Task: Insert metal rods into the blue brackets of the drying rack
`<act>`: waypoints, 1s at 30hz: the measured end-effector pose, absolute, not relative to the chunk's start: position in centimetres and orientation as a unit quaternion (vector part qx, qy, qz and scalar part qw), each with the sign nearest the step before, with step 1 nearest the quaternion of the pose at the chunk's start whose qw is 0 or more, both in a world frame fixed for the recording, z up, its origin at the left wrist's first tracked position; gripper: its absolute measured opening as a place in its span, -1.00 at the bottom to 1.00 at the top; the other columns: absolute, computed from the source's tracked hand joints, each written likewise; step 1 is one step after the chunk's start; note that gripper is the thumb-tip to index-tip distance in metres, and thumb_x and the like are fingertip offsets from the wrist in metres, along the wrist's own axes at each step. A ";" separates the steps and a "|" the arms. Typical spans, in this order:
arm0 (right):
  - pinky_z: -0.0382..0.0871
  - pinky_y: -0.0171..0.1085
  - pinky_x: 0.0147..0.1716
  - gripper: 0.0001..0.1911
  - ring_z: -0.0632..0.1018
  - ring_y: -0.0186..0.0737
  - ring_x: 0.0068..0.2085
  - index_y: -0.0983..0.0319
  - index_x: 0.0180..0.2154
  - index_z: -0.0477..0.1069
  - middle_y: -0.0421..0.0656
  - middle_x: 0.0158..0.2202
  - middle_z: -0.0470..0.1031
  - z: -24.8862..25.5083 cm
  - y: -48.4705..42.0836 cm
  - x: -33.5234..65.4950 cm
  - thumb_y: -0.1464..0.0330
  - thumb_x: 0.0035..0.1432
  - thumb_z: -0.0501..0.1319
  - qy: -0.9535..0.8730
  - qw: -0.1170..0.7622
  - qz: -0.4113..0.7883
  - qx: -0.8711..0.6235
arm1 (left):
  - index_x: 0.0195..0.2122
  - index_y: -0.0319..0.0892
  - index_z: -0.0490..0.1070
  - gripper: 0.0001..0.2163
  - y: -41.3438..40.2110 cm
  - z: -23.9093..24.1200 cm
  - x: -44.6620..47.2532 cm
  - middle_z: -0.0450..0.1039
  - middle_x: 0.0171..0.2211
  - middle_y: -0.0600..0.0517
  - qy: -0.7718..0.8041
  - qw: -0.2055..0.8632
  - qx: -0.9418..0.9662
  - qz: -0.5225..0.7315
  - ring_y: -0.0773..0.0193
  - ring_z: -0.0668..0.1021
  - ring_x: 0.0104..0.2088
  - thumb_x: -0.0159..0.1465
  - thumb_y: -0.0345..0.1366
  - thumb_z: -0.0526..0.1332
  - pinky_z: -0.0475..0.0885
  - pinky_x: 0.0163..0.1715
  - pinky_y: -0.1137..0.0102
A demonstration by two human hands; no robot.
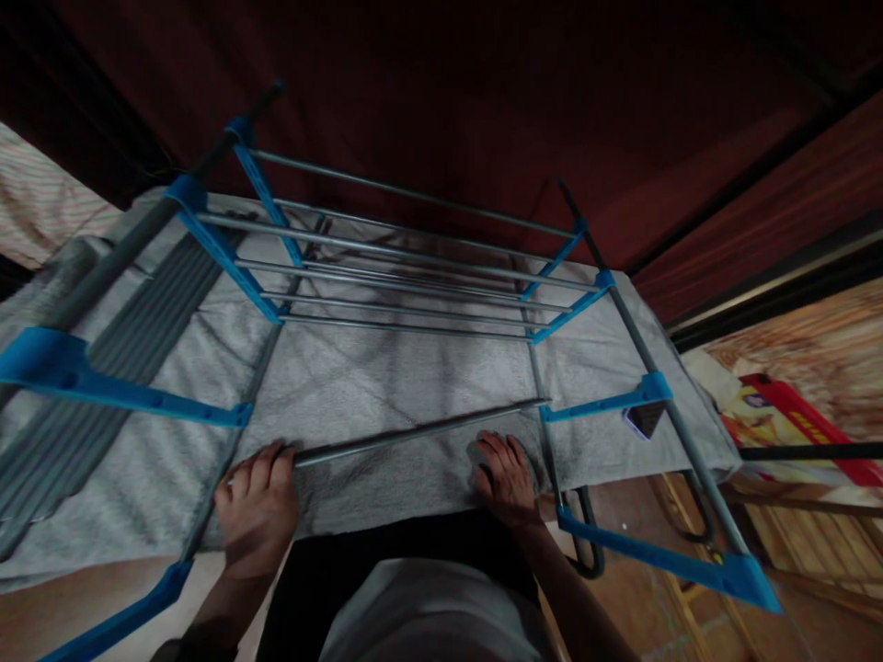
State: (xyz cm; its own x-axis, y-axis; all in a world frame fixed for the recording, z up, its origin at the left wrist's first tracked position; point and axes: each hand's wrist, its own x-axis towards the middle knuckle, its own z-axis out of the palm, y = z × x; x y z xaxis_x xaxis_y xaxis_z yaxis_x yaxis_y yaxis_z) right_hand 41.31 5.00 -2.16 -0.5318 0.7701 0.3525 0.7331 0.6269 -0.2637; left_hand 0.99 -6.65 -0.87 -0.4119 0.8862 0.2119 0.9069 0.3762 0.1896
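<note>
Two hands low at the near edge of the towel [386, 368], inside the frame of the rack [414, 276]. Left hand [258, 506] closed around the left end of a loose grey rod [420, 428]. Grip: fingers curled over the rod, thumb hidden, firmness hard to judge. Right hand [505, 478] open, flat on the towel with fingers spread, just beside the right part of the rod. Touching it or not, cannot tell.

For good handling, probably:
- Hold the rod in line with the end of the blue bracket [600, 405], not tilted.
- Push only along the long axis, from the left.
- Steady the right part with the open hand, close to the tip, against slipping aside.
- Avoid dragging the towel, for risk of wrinkles turning the tip away.

Rod lying on the towel or just above it, in front of the body, reaching from the left hand past the right one. Long axis almost across the view, left to right, with the right end a little farther away and higher in the picture. Right tip pointing at the inner end of the bracket, very near to it, maybe touching. Left end hidden in the fist.
</note>
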 end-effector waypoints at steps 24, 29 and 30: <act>0.20 0.06 0.49 -0.50 0.53 -0.08 0.33 0.13 0.27 0.45 -0.04 0.33 0.55 -1.2 5.2 40.7 0.39 0.34 0.13 -0.855 0.230 0.098 -0.453 | 0.12 -0.25 0.54 -0.60 -6.6 -0.8 0.1 0.56 0.11 -0.35 -0.806 0.030 -0.540 -0.241 -0.31 0.53 0.14 0.39 -0.29 0.01 0.42 0.16 -0.23; 0.21 0.07 0.49 -0.50 0.54 -0.08 0.33 0.11 0.28 0.44 -0.05 0.32 0.56 -1.4 5.3 41.0 0.38 0.35 0.14 -0.856 0.229 0.097 -0.453 | 0.05 -0.20 0.56 -0.62 -6.8 -1.7 -0.5 0.55 -0.12 -0.27 -0.808 0.046 -0.538 -0.236 -0.28 0.54 0.03 0.34 -0.26 0.05 0.45 0.11 -0.22; 0.21 0.07 0.49 -0.50 0.54 -0.08 0.33 0.12 0.28 0.44 -0.04 0.32 0.56 -1.5 5.4 41.0 0.38 0.35 0.15 -0.857 0.226 0.095 -0.452 | 0.03 -0.17 0.57 -0.64 -6.8 -1.8 -0.6 0.55 -0.15 -0.23 -0.810 0.048 -0.534 -0.239 -0.25 0.54 0.01 0.34 -0.26 0.07 0.45 0.11 -0.21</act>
State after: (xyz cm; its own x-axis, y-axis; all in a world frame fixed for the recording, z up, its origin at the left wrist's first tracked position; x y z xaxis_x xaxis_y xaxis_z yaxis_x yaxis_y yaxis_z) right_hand 41.05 5.36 -1.46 -0.4885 0.8188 0.3014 0.7326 0.5726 -0.3681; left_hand -0.65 -6.76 -1.83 -0.4260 0.8413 0.3329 0.8871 0.3161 0.3363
